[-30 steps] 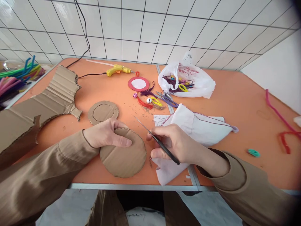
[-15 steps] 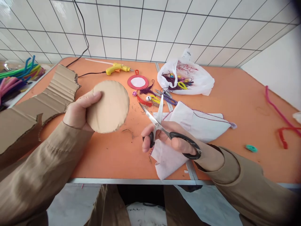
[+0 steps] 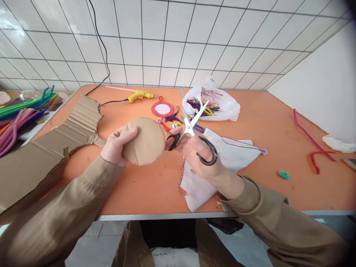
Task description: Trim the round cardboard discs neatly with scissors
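Observation:
Between thumb and fingers, my left hand [image 3: 118, 144] grips a round cardboard disc [image 3: 146, 141] above the orange table. My right hand [image 3: 196, 150] has its fingers in the black handles of a pair of scissors [image 3: 189, 128]. The scissors' blades are spread and point up and away, just right of the disc and not touching it. Below my right hand lies a white cloth piece [image 3: 233, 154] with dark red stitching along its edge. A large cut cardboard sheet [image 3: 41, 155] lies left of my left hand.
A yellow glue gun [image 3: 140, 96], a red-rimmed round piece [image 3: 162, 109] and a white plastic bag [image 3: 226, 105] of tassels lie at the back. Pipe cleaners [image 3: 16, 129] are at the far left. Red and pink ones [image 3: 314, 163] and a small green item [image 3: 284, 174] lie right.
The view has shifted. My left hand and the disc have moved right, closer to the scissors. The scissors have turned, so their blades point more up and to the right.

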A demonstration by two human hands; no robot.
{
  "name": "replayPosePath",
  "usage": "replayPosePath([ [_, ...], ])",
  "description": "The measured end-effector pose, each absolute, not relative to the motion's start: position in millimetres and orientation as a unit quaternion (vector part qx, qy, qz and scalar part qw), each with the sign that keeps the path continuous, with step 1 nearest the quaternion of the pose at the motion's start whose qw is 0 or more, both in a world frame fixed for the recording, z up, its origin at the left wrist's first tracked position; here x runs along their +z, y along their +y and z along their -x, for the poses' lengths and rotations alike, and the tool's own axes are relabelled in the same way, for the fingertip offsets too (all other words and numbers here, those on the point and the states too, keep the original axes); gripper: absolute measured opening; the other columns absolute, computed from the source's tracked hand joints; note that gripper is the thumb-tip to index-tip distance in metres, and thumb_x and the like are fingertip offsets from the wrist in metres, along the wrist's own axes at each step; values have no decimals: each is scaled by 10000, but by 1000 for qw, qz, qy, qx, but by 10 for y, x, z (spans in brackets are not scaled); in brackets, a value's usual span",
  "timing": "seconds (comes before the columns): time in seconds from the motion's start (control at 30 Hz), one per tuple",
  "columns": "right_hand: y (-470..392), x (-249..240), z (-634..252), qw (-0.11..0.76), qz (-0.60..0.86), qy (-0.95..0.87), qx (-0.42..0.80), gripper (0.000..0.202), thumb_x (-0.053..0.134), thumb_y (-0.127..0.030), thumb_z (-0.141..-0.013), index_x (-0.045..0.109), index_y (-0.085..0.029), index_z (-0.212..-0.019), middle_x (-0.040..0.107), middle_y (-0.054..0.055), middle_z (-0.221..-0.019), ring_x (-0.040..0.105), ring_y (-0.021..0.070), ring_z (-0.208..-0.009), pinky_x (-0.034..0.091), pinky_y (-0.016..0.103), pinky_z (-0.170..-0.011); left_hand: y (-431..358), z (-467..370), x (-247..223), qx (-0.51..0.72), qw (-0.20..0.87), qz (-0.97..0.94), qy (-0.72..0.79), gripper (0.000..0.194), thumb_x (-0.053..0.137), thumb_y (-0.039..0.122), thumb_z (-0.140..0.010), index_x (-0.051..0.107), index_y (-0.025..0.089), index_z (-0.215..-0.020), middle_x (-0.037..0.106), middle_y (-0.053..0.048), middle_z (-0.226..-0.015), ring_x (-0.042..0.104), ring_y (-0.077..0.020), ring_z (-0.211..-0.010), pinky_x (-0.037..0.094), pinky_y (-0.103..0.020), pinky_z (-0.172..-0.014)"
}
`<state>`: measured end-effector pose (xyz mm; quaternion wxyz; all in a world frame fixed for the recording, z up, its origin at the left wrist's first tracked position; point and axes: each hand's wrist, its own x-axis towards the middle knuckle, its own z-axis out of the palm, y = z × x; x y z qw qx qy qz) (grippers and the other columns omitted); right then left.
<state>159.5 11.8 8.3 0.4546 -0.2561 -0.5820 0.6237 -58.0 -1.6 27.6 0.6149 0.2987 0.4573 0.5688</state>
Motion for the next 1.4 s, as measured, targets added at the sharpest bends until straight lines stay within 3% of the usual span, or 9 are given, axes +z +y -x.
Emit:
replayPosePath([
  [0.2, 92, 196, -1545, 441, 385, -621, 522, 207, 649, -346, -766, 589, -221, -920, 498, -25, -733, 480, 144, -666, 423, 323, -669, -21, 503, 112, 503, 583, -408, 490, 344, 919, 413, -561, 710, 183, -709, 684, 36, -659, 620, -132, -627, 507, -237, -598],
  [0.4, 71, 175, -1589, 374, 420, -652, 509, 189, 646, -302, -676, 539, -211, -803, 394, -62, -630, 341, 110, -579, 291, 271, -537, -57, 441, 111, 437, 608, -456, 481, 312, 906, 413, -592, 733, 180, -705, 691, 31, -616, 599, -122, -552, 464, -229, -529],
  [0.67, 50, 129, -1612, 447, 404, -637, 481, 154, 640, -300, -724, 518, -225, -778, 425, -62, -636, 371, 107, -567, 343, 269, -542, -16, 437, 85, 457, 643, -431, 438, 398, 935, 419, -538, 769, 165, -795, 733, -7, -730, 661, -138, -685, 554, -224, -627],
  [0.8, 77, 105, -1623, 488, 400, -632, 450, 129, 632, -298, -752, 521, -232, -748, 457, -47, -645, 398, 124, -594, 357, 281, -552, -7, 418, 59, 421, 649, -450, 445, 457, 935, 450, -501, 773, 131, -787, 693, -29, -646, 621, -156, -568, 520, -224, -408],
  [0.97, 84, 92, -1654, 462, 384, -631, 491, 158, 632, -260, -748, 483, -232, -703, 419, -38, -641, 380, 126, -594, 338, 287, -553, -14, 424, 70, 404, 657, -448, 453, 432, 938, 459, -483, 762, 117, -678, 646, -15, -534, 567, -125, -449, 462, -199, -312],
  [1.13, 64, 125, -1671, 392, 354, -655, 540, 165, 590, -258, -738, 437, -235, -680, 438, -33, -630, 422, 129, -594, 379, 280, -545, -11, 425, 76, 457, 644, -400, 465, 429, 975, 401, -417, 787, 145, -705, 735, -20, -648, 653, -117, -569, 559, -182, -502],
  [1.2, 61, 136, -1678, 390, 350, -649, 552, 134, 584, -256, -733, 456, -237, -699, 452, -34, -623, 439, 129, -580, 394, 275, -529, -4, 423, 74, 477, 637, -391, 463, 392, 977, 400, -416, 752, 145, -612, 691, 4, -563, 607, -83, -500, 513, -151, -453],
  [1.3, 64, 137, -1682, 412, 355, -642, 540, 138, 590, -253, -715, 456, -238, -688, 411, -48, -602, 407, 113, -547, 377, 258, -497, 7, 421, 62, 480, 647, -382, 454, 442, 931, 516, -480, 699, 142, -529, 576, 24, -429, 510, -69, -371, 429, -154, -330],
  [1.4, 71, 127, -1669, 444, 370, -634, 513, 179, 592, -256, -708, 424, -242, -651, 387, -52, -590, 373, 103, -523, 358, 251, -479, -6, 414, 40, 476, 676, -345, 444, 545, 847, 656, -534, 757, 144, -702, 685, -34, -576, 601, -136, -448, 495, -211, -334],
])
